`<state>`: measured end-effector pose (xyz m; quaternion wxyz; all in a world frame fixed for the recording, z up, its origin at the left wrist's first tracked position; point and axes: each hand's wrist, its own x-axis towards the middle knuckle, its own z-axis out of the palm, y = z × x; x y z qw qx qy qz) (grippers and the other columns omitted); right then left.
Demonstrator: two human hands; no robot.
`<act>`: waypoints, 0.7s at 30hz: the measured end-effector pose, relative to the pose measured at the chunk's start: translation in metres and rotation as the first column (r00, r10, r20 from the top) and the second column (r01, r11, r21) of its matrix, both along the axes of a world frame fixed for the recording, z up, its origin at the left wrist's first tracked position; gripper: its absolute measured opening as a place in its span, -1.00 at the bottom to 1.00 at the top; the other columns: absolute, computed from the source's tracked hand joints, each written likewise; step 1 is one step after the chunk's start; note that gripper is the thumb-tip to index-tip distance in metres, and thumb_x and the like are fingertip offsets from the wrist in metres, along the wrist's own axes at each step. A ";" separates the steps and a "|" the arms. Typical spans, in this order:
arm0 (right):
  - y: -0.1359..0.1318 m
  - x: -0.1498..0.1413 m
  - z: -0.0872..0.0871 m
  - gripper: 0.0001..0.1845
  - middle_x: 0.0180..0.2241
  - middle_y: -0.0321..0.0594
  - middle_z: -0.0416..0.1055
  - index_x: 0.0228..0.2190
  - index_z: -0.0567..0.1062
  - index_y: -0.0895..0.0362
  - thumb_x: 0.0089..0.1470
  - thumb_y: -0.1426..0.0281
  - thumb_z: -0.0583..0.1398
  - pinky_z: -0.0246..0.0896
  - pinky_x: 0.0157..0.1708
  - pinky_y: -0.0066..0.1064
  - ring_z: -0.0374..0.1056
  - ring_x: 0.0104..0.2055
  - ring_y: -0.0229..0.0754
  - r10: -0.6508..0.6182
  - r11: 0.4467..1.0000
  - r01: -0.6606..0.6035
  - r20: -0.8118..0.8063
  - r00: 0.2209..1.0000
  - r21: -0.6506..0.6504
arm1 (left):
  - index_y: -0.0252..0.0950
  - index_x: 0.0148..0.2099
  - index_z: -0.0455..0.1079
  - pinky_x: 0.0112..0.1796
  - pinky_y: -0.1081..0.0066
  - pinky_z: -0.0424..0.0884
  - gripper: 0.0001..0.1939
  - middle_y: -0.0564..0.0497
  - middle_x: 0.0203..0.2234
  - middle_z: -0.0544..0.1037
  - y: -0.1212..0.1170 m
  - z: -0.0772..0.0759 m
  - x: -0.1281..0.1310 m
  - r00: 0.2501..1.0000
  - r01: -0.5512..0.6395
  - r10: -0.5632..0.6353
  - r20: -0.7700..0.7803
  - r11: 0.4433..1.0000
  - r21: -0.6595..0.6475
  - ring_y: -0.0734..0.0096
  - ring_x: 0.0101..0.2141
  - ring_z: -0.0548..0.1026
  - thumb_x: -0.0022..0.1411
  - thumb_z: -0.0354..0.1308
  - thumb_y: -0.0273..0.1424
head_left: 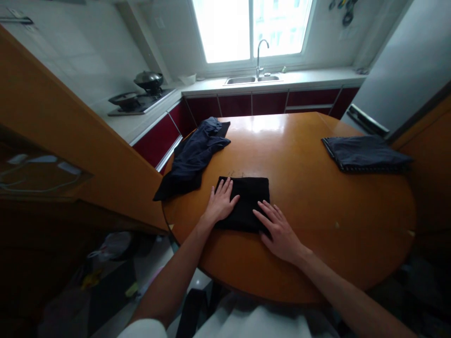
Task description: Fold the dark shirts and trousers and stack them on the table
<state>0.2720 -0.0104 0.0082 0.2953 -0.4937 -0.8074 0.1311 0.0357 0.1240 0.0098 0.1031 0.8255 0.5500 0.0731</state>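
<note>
A black garment (pixel 246 188), folded into a flat, roughly square bundle, lies on the wooden table (pixel 296 188) right in front of me. My left hand (pixel 221 203) rests flat on its left part with the fingers stretched out and the thumb apart. On its right side, my right hand (pixel 278 230) touches the cloth with spread fingers, the wrist over the bare wood. Neither hand grips anything. Which kind of garment the black cloth is, I cannot tell.
Crumpled dark blue and black clothes (pixel 200 152) lie at the table's left edge, partly overhanging. A folded dark stack of cloth (pixel 366 152) lies on the right. Beyond are a sink (pixel 241 80), a stove with a wok (pixel 150 80) and a fridge (pixel 398 70).
</note>
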 end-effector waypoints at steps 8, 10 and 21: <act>-0.008 -0.002 -0.008 -0.13 0.46 -0.18 -0.12 0.36 0.18 0.08 0.00 0.65 0.06 -0.30 0.43 0.09 -0.32 0.50 -0.03 0.081 0.997 -0.080 0.096 0.992 -0.011 | -0.22 0.51 -0.09 0.34 -0.14 -0.21 -0.31 -0.03 0.46 -0.11 -0.001 0.001 0.001 0.997 -0.022 0.022 -0.069 1.000 0.006 0.07 0.44 -0.16 0.47 -0.17 -0.06; -0.009 0.004 -0.008 -0.23 0.45 -0.21 -0.09 0.35 0.19 0.03 0.12 0.58 0.05 -0.28 0.43 0.09 -0.27 0.49 -0.04 0.101 0.995 -0.101 0.043 0.994 -0.013 | -0.19 0.51 -0.07 0.34 -0.17 -0.21 -0.32 -0.01 0.46 -0.10 -0.001 0.001 0.001 0.998 -0.037 0.038 -0.050 0.999 0.008 0.04 0.44 -0.18 0.47 -0.16 -0.06; 0.109 -0.002 -0.009 -0.45 0.43 -0.11 -0.02 0.22 0.42 0.02 0.23 0.20 0.17 -0.20 0.40 0.05 -0.18 0.47 0.06 -0.156 0.986 0.149 -0.089 0.984 -0.074 | -0.04 0.49 -0.03 0.31 -0.22 -0.13 -0.38 -0.01 0.46 -0.06 0.017 -0.008 -0.023 0.981 -0.177 0.181 0.071 0.983 -0.051 -0.08 0.42 -0.10 0.46 -0.11 -0.10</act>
